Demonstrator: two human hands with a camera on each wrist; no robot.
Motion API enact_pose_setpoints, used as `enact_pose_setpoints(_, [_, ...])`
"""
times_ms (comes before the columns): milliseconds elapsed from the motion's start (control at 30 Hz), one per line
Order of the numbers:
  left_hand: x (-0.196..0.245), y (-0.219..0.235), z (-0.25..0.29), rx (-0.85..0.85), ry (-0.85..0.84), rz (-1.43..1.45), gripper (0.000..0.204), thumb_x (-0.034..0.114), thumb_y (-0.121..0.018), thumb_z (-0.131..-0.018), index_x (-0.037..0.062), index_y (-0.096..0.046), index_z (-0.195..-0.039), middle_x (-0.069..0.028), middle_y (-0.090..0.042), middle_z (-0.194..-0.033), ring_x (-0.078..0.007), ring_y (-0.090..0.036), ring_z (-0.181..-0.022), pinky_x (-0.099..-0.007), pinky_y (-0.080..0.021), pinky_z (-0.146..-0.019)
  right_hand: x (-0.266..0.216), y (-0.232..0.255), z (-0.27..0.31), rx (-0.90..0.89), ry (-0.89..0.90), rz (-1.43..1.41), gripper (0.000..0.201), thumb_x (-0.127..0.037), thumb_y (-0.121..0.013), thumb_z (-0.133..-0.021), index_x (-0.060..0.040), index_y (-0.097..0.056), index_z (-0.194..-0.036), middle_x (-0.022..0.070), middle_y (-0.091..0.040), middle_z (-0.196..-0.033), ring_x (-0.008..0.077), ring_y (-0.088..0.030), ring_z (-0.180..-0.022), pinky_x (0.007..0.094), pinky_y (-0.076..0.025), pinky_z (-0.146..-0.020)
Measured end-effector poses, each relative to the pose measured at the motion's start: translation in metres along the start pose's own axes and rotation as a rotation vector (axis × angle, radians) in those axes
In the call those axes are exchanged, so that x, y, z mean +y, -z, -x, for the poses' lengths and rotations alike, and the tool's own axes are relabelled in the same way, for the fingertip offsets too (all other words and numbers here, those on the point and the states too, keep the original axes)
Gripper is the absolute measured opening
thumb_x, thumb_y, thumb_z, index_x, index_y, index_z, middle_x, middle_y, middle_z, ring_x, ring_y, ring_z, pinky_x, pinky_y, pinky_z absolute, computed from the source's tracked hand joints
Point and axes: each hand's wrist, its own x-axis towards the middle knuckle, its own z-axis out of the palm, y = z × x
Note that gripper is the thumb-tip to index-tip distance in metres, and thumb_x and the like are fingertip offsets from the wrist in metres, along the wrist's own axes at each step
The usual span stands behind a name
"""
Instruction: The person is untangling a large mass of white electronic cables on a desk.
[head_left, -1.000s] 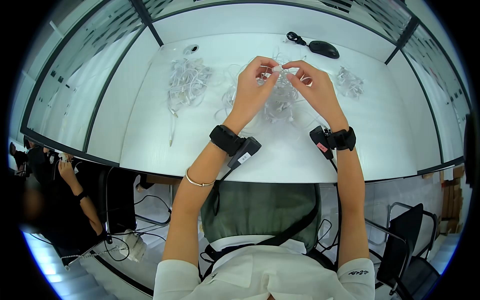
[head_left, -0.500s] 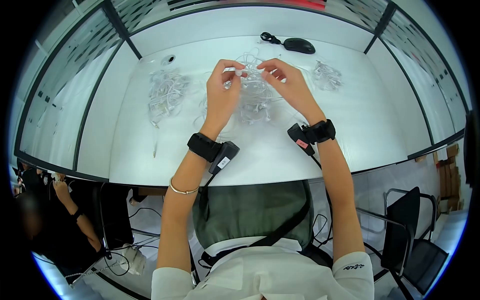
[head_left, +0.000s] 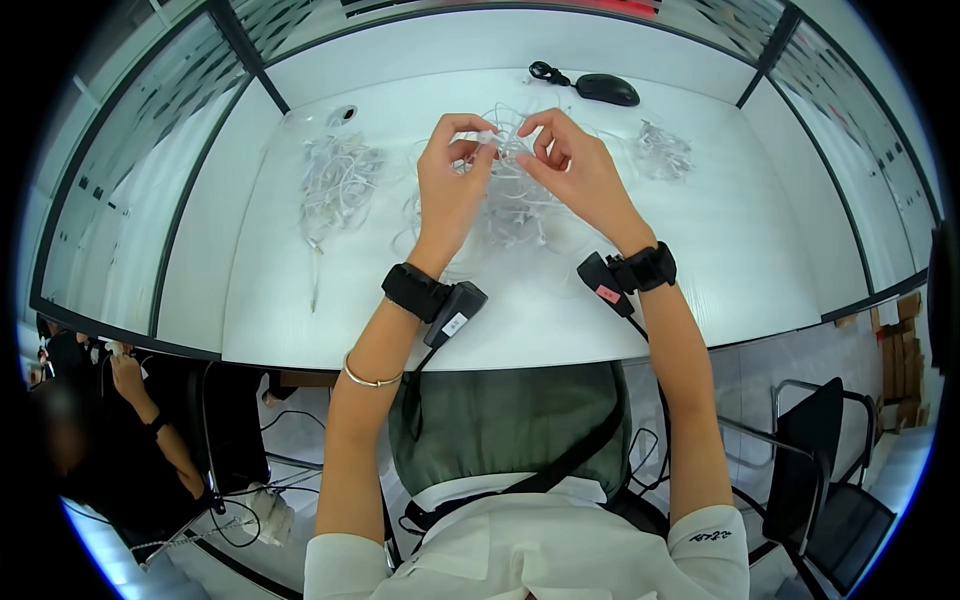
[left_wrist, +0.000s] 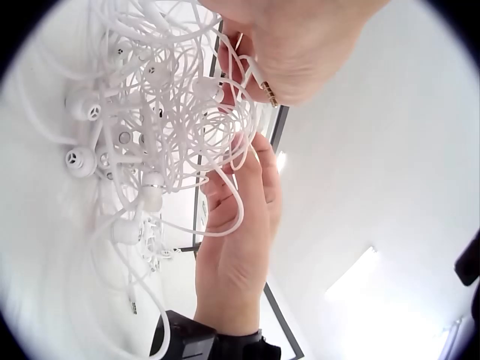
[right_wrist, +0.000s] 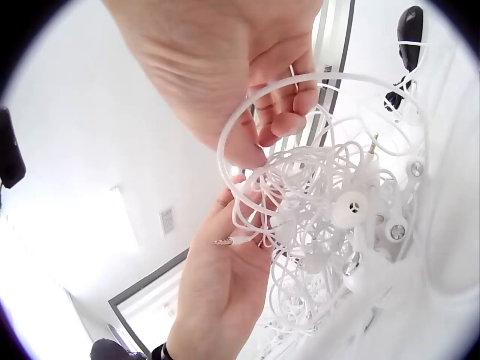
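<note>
A tangle of white earphones (head_left: 518, 212) lies in the middle of the table, under both hands. My left hand (head_left: 450, 195) pinches part of the white cable between thumb and fingertips. Beside its palm sticks out a white earphone plug (right_wrist: 240, 240) with a gold tip, seen in the right wrist view. Opposite it, my right hand (head_left: 590, 190) has curled fingers at the tangle, and a strand of cable (right_wrist: 292, 73) runs among them. Several white earbuds (left_wrist: 81, 161) hang or lie around the loops in the left wrist view.
Another heap of white earphones (head_left: 340, 185) lies at the left, one plug end trailing toward the front. A smaller white bundle (head_left: 663, 152) sits at the right. At the back is a black mouse (head_left: 607, 90) with its cord. Low partitions (head_left: 520, 62) enclose the table (head_left: 740, 270).
The hands were together at the cable a second ago, then drew apart; now they are slightly closer again. The head view has shifted. The side heaps stay in place.
</note>
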Motion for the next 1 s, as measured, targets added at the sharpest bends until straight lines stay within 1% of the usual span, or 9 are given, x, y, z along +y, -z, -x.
enact_pose_setpoints(167, [-0.011,0.001,-0.002,-0.021,-0.044,-0.063,0.016,-0.001,-0.06,-0.082,0.005,-0.056,-0.096,-0.0025,-0.062,-0.089,-0.0133,-0.062,-0.077,-0.0266,-0.045,-0.07,0.001,-0.001,0.0,-0.02,-0.035,0.059,0.021,-0.024,-0.066,-0.084,-0.0157,-0.063,-0.102,-0.0016,-0.058,-0.071,0.0122,-0.051,-0.055,0.0272,-0.041,-0.054])
enact_pose_setpoints(233, [-0.014,0.001,-0.004,-0.052,-0.053,-0.085,0.015,-0.003,-0.06,-0.083,0.0034,-0.055,-0.096,-0.003,-0.062,-0.092,-0.0105,-0.061,-0.082,-0.0223,-0.044,-0.072,0.003,0.0,-0.001,-0.048,-0.062,0.116,0.019,-0.025,-0.066,-0.084,-0.0153,-0.064,-0.1,-0.0014,-0.058,-0.069,0.0121,-0.051,-0.054,0.0274,-0.041,-0.054])
enact_pose_setpoints(467, [-0.009,0.0,-0.003,-0.118,-0.027,-0.118,0.021,0.0,-0.062,-0.082,0.0058,-0.055,-0.101,-0.0011,-0.062,-0.093,-0.0091,-0.059,-0.081,-0.0233,-0.041,-0.069,0.003,-0.003,-0.002,-0.039,-0.078,0.011,0.018,-0.025,-0.068,-0.083,-0.0109,-0.063,-0.093,-0.0015,-0.051,-0.065,0.01,-0.045,-0.052,0.0254,-0.038,-0.052])
enact_pose_setpoints(567, [-0.012,-0.001,-0.002,-0.109,-0.012,-0.157,0.025,0.004,-0.062,-0.081,0.0079,-0.054,-0.104,-0.0032,-0.063,-0.09,-0.0132,-0.06,-0.081,-0.0286,-0.043,-0.071,0.008,-0.003,-0.002,-0.01,-0.076,-0.075,0.017,-0.021,-0.069,-0.083,-0.0081,-0.062,-0.09,-0.0014,-0.05,-0.067,0.0087,-0.045,-0.055,0.0247,-0.039,-0.053])
enact_pose_setpoints(667, [-0.012,-0.002,-0.001,-0.148,-0.02,-0.194,0.028,0.004,-0.06,-0.08,0.0087,-0.053,-0.107,-0.0038,-0.063,-0.089,-0.0136,-0.059,-0.081,-0.0289,-0.043,-0.07,0.008,-0.003,-0.004,0.088,0.012,-0.134,0.016,-0.018,-0.069,-0.082,-0.0057,-0.062,-0.089,-0.0017,-0.055,-0.073,0.0078,-0.049,-0.061,0.0243,-0.04,-0.056])
enact_pose_setpoints(767, [-0.008,-0.002,-0.001,-0.11,-0.043,-0.236,0.027,0.002,-0.058,-0.079,0.0084,-0.054,-0.105,-0.0037,-0.061,-0.087,-0.0144,-0.058,-0.078,-0.0287,-0.042,-0.069,0.014,-0.005,-0.006,0.114,0.021,-0.209,0.016,-0.018,-0.069,-0.083,-0.0045,-0.062,-0.088,-0.0016,-0.06,-0.08,0.0078,-0.054,-0.07,0.0235,-0.042,-0.06])
enact_pose_setpoints(833, [-0.009,-0.003,-0.002,-0.021,-0.094,-0.264,0.027,0.0,-0.056,-0.077,0.0081,-0.055,-0.103,-0.0032,-0.059,-0.083,-0.0147,-0.055,-0.075,-0.0285,-0.042,-0.068,0.015,-0.005,-0.008,0.063,-0.008,-0.289,0.015,-0.018,-0.069,-0.084,-0.0046,-0.062,-0.088,-0.0013,-0.063,-0.085,0.0079,-0.058,-0.075,0.023,-0.044,-0.064])
enact_pose_setpoints(867, [-0.008,-0.002,-0.001,-0.003,-0.098,-0.249,0.028,0.0,-0.056,-0.075,0.007,-0.056,-0.102,-0.004,-0.053,-0.083,-0.0149,-0.052,-0.074,-0.0287,-0.042,-0.066,0.016,-0.005,-0.008,0.045,-0.013,-0.289,0.015,-0.017,-0.068,-0.085,-0.0045,-0.062,-0.089,-0.0012,-0.063,-0.085,0.0079,-0.059,-0.077,0.0226,-0.045,-0.065])
enact_pose_setpoints(1000, [-0.003,-0.002,-0.001,-0.016,-0.131,-0.293,0.028,-0.001,-0.054,-0.075,0.0036,-0.058,-0.102,-0.0071,-0.043,-0.089,-0.0165,-0.048,-0.073,-0.0298,-0.042,-0.063,0.007,-0.005,-0.006,0.023,0.005,-0.306,0.014,-0.016,-0.069,-0.084,-0.0049,-0.062,-0.09,-0.0013,-0.063,-0.084,0.0077,-0.057,-0.074,0.0226,-0.044,-0.063])
